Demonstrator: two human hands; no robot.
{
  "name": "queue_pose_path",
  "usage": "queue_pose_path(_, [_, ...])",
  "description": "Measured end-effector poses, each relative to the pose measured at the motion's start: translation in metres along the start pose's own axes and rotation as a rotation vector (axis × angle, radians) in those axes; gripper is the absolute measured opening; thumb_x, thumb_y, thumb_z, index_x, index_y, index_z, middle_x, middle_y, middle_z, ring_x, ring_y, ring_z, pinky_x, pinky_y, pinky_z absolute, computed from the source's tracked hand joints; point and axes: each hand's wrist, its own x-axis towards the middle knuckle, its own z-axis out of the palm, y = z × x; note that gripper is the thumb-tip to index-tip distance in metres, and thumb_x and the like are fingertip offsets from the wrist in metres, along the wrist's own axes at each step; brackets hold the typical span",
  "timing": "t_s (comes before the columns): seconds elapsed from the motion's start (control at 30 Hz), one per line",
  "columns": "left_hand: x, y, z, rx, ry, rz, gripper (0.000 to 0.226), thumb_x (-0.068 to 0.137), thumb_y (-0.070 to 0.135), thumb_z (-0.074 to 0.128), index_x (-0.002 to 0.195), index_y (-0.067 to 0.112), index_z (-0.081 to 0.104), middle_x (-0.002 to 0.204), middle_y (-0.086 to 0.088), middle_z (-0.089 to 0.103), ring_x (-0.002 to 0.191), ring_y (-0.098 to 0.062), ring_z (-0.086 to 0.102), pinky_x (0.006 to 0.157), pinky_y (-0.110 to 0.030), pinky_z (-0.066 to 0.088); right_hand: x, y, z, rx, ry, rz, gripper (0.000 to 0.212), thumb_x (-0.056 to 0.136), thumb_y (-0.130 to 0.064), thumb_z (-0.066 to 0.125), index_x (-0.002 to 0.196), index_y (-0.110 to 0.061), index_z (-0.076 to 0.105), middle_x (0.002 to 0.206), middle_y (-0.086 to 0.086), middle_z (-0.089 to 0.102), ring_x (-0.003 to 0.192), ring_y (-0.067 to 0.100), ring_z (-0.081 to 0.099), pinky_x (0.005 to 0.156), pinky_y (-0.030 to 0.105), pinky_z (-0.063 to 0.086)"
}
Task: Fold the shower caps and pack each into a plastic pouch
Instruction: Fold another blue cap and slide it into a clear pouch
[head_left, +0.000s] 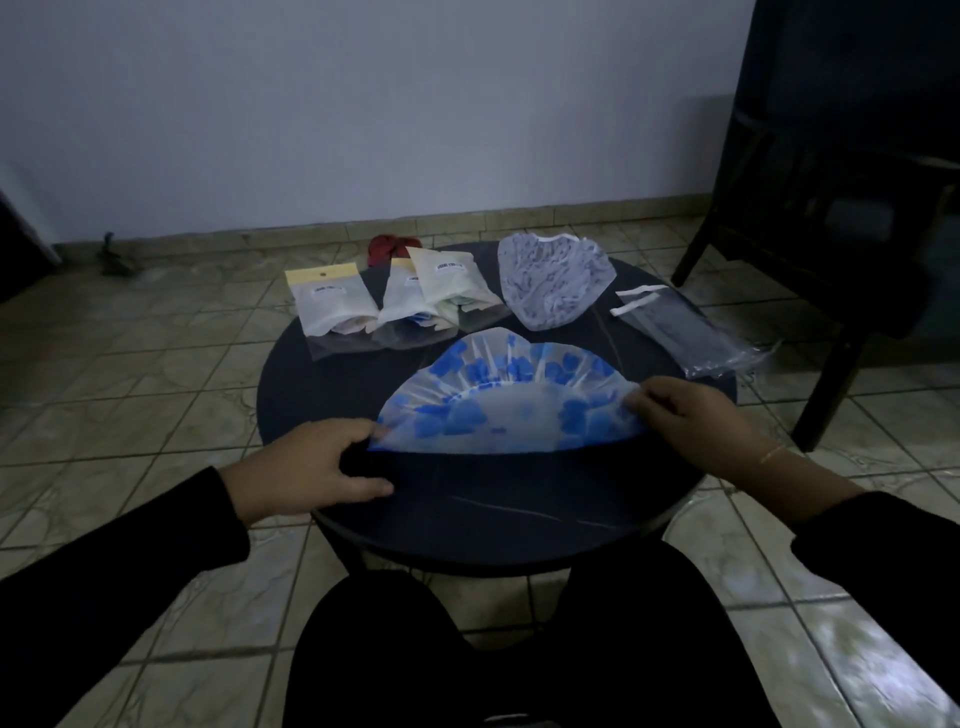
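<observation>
A clear shower cap with blue blotches (511, 405) lies folded in a half circle on the round dark table (498, 509), straight edge toward me. My left hand (317, 462) pinches its left corner and my right hand (685, 415) pinches its right corner. A second cap, white with a grey pattern (553, 280), lies at the back of the table. Three filled pouches (332, 301) (402, 301) (457, 286) lie in a row at the back left. A stack of empty clear pouches (685, 327) lies at the right edge.
A dark chair (831, 208) stands to the right of the table. A red cloth (389, 247) lies on the tiled floor behind the table, near the wall. My knees in black trousers (519, 649) are under the table's near edge.
</observation>
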Motion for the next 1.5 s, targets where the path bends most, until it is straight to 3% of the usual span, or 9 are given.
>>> queue_pose_path(0.23, [0.016, 0.01, -0.001, -0.287, 0.049, -0.321, 0.052, 0.083, 0.049, 0.061, 0.07, -0.001, 0.063, 0.059, -0.004, 0.062, 0.05, -0.006, 0.053, 0.053, -0.015, 0.039, 0.018, -0.008, 0.008, -0.1, 0.033, 0.187, 0.025, 0.097, -0.031, 0.046, 0.095, -0.012, 0.062, 0.094, 0.008, 0.064, 0.082, 0.021, 0.056, 0.073, 0.028, 0.04])
queue_pose_path(0.43, [0.024, 0.012, -0.003, -0.305, -0.074, -0.508, 0.043, 0.085, 0.047, 0.063, 0.065, 0.01, 0.056, 0.055, -0.009, 0.059, 0.052, -0.015, 0.053, 0.059, -0.026, 0.039, 0.021, -0.017, 0.022, -0.342, 0.007, 0.285, 0.034, 0.098, -0.04, 0.036, 0.101, -0.011, 0.054, 0.104, 0.016, 0.065, 0.098, 0.034, 0.06, 0.076, 0.036, 0.042])
queue_pose_path(0.57, [0.018, 0.025, -0.004, 0.093, 0.079, -0.52, 0.036, 0.081, 0.052, 0.063, 0.08, 0.016, 0.062, 0.078, 0.0, 0.064, 0.073, -0.014, 0.061, 0.064, -0.028, 0.043, 0.024, -0.016, 0.027, -0.375, 0.003, 0.332, 0.033, 0.096, -0.041, 0.039, 0.104, -0.011, 0.05, 0.11, 0.016, 0.062, 0.101, 0.034, 0.059, 0.077, 0.037, 0.042])
queue_pose_path(0.63, [0.015, 0.036, -0.003, 0.338, 0.36, -0.409, 0.029, 0.082, 0.048, 0.061, 0.095, 0.023, 0.061, 0.09, 0.002, 0.064, 0.085, -0.02, 0.063, 0.068, -0.03, 0.044, 0.022, -0.016, 0.029, -0.423, 0.122, 0.286, 0.033, 0.094, -0.039, 0.044, 0.109, -0.011, 0.051, 0.113, 0.014, 0.057, 0.102, 0.034, 0.058, 0.079, 0.039, 0.046])
queue_pose_path(0.73, [0.021, 0.058, 0.003, 0.4, 0.604, 0.081, 0.023, 0.083, 0.038, 0.054, 0.098, 0.025, 0.066, 0.091, 0.003, 0.064, 0.083, -0.022, 0.062, 0.069, -0.033, 0.043, 0.023, -0.024, 0.033, -0.48, 0.396, -0.081, 0.026, 0.089, -0.033, 0.049, 0.099, -0.013, 0.062, 0.098, 0.011, 0.059, 0.09, 0.033, 0.059, 0.07, 0.041, 0.049])
queue_pose_path(0.87, [0.051, 0.078, 0.027, 0.384, 0.369, 0.421, 0.042, 0.089, 0.051, 0.041, 0.124, 0.033, 0.057, 0.134, 0.004, 0.054, 0.124, -0.017, 0.047, 0.097, -0.032, 0.033, 0.027, -0.042, 0.043, -0.482, 0.263, -0.498, 0.034, 0.085, -0.038, 0.042, 0.097, -0.021, 0.069, 0.104, 0.004, 0.066, 0.093, 0.028, 0.063, 0.072, 0.037, 0.045])
queue_pose_path(0.97, [0.075, 0.072, 0.039, 0.381, 0.147, 0.265, 0.075, 0.083, 0.074, 0.015, 0.148, 0.036, 0.022, 0.158, 0.003, 0.015, 0.146, -0.017, 0.007, 0.116, -0.033, 0.008, 0.033, -0.044, 0.053, -0.432, 0.014, -0.321, 0.052, 0.092, -0.05, 0.029, 0.136, -0.029, 0.047, 0.148, -0.001, 0.039, 0.137, 0.021, 0.034, 0.101, 0.043, 0.031])
queue_pose_path(1.07, [0.088, 0.058, 0.049, 0.336, 0.048, 0.188, 0.097, 0.068, 0.086, -0.007, 0.15, 0.036, 0.006, 0.16, 0.003, -0.001, 0.146, -0.014, -0.007, 0.116, -0.031, -0.003, 0.039, -0.035, 0.06, -0.451, -0.197, -0.157, 0.056, 0.098, -0.051, 0.026, 0.149, -0.034, 0.013, 0.159, -0.011, 0.003, 0.146, 0.01, -0.001, 0.115, 0.038, 0.007])
queue_pose_path(1.5, [0.1, 0.063, 0.044, 0.27, -0.162, -0.032, 0.122, 0.049, 0.094, 0.031, 0.15, 0.034, -0.003, 0.159, 0.01, -0.011, 0.146, -0.015, -0.01, 0.117, -0.041, -0.001, 0.052, -0.038, 0.063, -0.471, -0.364, -0.026, 0.061, 0.094, -0.061, 0.019, 0.149, -0.038, 0.005, 0.158, -0.014, -0.002, 0.145, 0.007, -0.002, 0.117, 0.049, 0.0])
